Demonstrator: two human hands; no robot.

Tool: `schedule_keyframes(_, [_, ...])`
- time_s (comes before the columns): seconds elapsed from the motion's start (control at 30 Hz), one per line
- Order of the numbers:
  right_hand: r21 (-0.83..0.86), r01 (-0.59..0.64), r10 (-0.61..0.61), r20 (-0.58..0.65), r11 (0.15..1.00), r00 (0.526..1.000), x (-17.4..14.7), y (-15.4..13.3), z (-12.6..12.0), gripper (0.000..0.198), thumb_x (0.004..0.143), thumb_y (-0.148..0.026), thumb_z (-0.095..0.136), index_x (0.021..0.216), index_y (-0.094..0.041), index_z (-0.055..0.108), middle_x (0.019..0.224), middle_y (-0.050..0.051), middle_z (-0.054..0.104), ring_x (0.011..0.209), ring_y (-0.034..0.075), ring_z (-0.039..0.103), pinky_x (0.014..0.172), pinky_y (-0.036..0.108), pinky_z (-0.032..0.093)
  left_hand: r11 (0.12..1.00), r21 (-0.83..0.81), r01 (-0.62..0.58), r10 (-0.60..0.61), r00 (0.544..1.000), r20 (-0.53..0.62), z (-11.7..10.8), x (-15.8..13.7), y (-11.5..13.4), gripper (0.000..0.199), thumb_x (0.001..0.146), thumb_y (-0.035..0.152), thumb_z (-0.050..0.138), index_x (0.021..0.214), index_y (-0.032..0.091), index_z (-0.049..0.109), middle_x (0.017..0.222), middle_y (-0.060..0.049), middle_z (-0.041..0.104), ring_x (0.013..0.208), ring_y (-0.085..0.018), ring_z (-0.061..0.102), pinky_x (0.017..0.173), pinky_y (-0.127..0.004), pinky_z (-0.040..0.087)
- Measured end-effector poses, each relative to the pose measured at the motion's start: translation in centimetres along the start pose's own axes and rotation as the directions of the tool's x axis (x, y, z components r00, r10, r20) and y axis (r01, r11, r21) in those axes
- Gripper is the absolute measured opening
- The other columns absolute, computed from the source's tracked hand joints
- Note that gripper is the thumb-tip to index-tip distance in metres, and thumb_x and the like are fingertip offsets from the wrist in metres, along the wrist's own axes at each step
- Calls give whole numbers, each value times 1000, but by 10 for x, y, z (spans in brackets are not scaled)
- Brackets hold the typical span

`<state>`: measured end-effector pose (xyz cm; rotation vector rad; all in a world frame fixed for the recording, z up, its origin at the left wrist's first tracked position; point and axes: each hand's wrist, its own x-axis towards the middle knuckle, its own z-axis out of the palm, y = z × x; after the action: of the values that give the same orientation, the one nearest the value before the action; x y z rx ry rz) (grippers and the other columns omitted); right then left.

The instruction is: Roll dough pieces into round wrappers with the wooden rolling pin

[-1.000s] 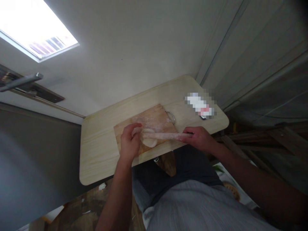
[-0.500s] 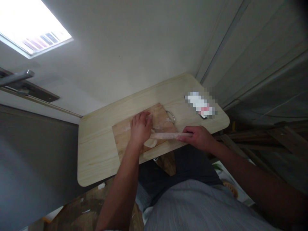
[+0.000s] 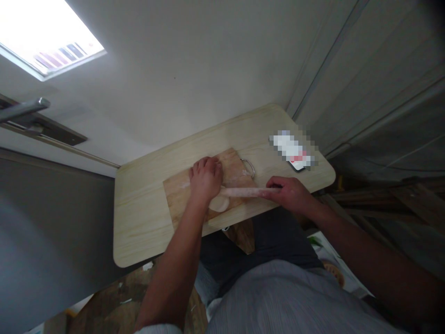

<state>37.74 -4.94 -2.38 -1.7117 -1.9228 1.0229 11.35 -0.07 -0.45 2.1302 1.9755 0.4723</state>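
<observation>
My right hand point(image 3: 288, 192) is wrapped round one end of a thin, pale rolling pin point(image 3: 246, 191). The pin lies across a wooden cutting board point(image 3: 182, 197), and its other end runs up to my left hand point(image 3: 206, 177). That hand rests on the board with fingers curled and pointing away from me; what lies under the fingers is hidden. Just below the pin, a flat round piece of dough point(image 3: 219, 204) lies close to my left wrist, near the board's front edge. White flour-like traces mark the board, which has a metal handle point(image 3: 249, 168) on its right side.
The board lies on a pale wood-grain table point(image 3: 139, 218) with rounded corners, against a white door point(image 3: 194, 74). A blurred-out phone-like object point(image 3: 294, 150) rests at the table's right. A door handle point(image 3: 24, 109) juts out at left. Below the table hangs a brown wooden piece point(image 3: 242, 235).
My right hand has shifted slightly to the right with the rolling pin. The dough shows a little more below the pin. My left hand stays in nearly the same spot on the board.
</observation>
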Motion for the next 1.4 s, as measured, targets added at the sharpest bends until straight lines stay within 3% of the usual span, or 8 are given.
schedule_keyframes(0.53, [19,-41,42,-86,999,995,8,-1,2,54,73,-75,64,75,-22,66,61,0,60,57,15,52,52,27,34,998,63,9,-7,1000,-28,0,12,6,31,99,34,40,115,26,65,127,-12,64,120,-33,52,107,-56,33])
schedule_keyframes(1.07, [-2,-65,64,-107,998,992,15,-2,0,49,76,-71,65,74,-22,67,65,1,63,61,17,56,56,29,36,989,144,26,-17,998,-62,9,23,3,32,99,36,39,117,25,64,121,-13,67,116,-33,57,102,-56,37])
schedule_keyframes(1.4, [20,-77,78,-130,997,988,17,-4,0,48,76,-70,65,73,-22,66,63,1,62,60,17,55,55,29,36,993,111,42,-39,999,-30,10,28,4,33,98,34,41,121,25,63,124,-14,66,119,-35,56,105,-59,34])
